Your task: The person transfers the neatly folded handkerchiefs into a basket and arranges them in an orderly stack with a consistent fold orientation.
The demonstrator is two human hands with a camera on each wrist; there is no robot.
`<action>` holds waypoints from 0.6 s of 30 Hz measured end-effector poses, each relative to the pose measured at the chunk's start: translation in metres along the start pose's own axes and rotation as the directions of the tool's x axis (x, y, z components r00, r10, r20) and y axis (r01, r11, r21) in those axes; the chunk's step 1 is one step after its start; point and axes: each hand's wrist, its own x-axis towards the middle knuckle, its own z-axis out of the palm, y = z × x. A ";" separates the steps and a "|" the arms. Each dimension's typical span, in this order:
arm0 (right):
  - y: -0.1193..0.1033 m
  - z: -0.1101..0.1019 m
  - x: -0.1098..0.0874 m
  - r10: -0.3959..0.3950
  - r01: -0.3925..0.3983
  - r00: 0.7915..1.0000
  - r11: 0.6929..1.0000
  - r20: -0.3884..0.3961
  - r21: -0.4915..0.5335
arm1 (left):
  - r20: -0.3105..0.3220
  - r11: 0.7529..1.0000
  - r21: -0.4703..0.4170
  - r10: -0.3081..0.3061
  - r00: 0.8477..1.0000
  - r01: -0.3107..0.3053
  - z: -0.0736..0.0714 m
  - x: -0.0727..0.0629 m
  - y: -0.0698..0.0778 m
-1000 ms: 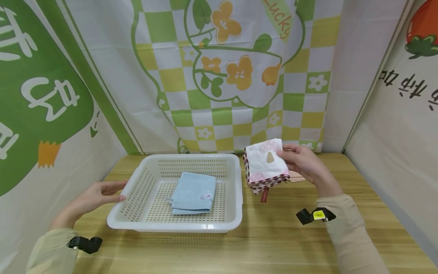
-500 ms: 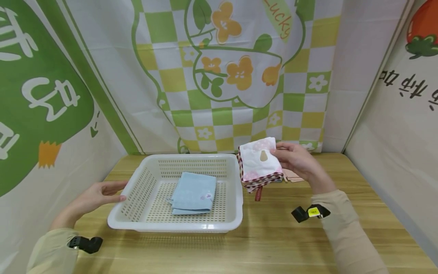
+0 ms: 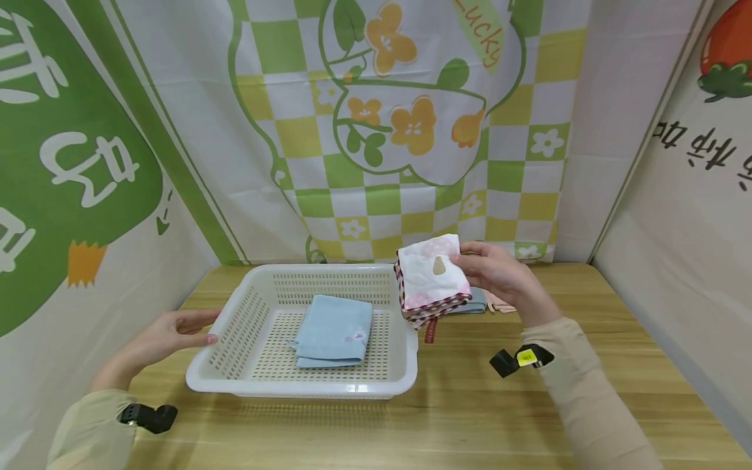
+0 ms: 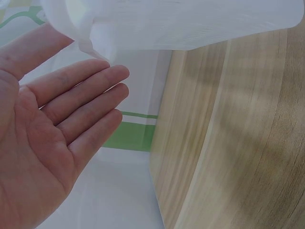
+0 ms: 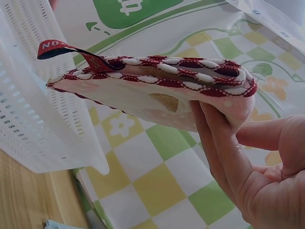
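Note:
My right hand [image 3: 495, 271] pinches the right side of a folded towel [image 3: 435, 277], thumb on one face and fingers on the other. The towel is white and pink with maroon-and-white edging; a red tag [image 5: 52, 46] sticks out of it. It is held up at the right rim of a white slotted plastic basket [image 3: 252, 386], overlapping that rim in the head view. Inside the basket lies a folded light-blue towel [image 3: 331, 329]. My left hand [image 4: 62, 119] has straight fingers at the basket's left rim, the thumb over the edge.
Beyond the right hand, a blue-grey folded cloth [image 3: 474, 304] and a peach cloth [image 3: 499, 303] lie on the wooden table [image 3: 470, 405]. Printed fabric [image 3: 399, 196] hangs along the table's back edge, with more printed fabric at both sides.
My right hand has carried the white and pink towel left, from beside the basket to its right rim, uncovering more of the cloths behind. The left hand and basket stay put.

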 end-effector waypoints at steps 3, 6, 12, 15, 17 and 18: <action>0.000 0.002 0.003 0.001 -0.001 1.000 1.000 0.014 0.000 | 0.002 1.000 -0.001 -0.001 1.000 0.001 0.000 0.000 0.000; 0.001 0.005 0.006 0.004 -0.004 1.000 1.000 0.021 0.007 | 0.002 1.000 -0.002 -0.001 1.000 0.001 0.000 0.000 0.000; 0.003 0.010 0.012 0.009 -0.009 1.000 1.000 0.013 0.024 | -0.002 1.000 0.005 0.002 1.000 -0.002 0.000 0.000 0.000; 0.004 0.013 0.014 0.006 -0.006 1.000 1.000 0.011 0.022 | -0.003 1.000 0.011 0.005 1.000 -0.005 0.000 -0.001 0.000; 0.005 0.014 0.015 0.007 -0.007 1.000 1.000 0.012 0.019 | -0.004 1.000 0.016 0.006 1.000 -0.006 0.001 -0.001 0.000; 0.005 0.015 0.015 0.007 -0.007 1.000 1.000 0.015 0.021 | -0.005 1.000 0.017 0.005 1.000 -0.005 0.001 -0.001 0.000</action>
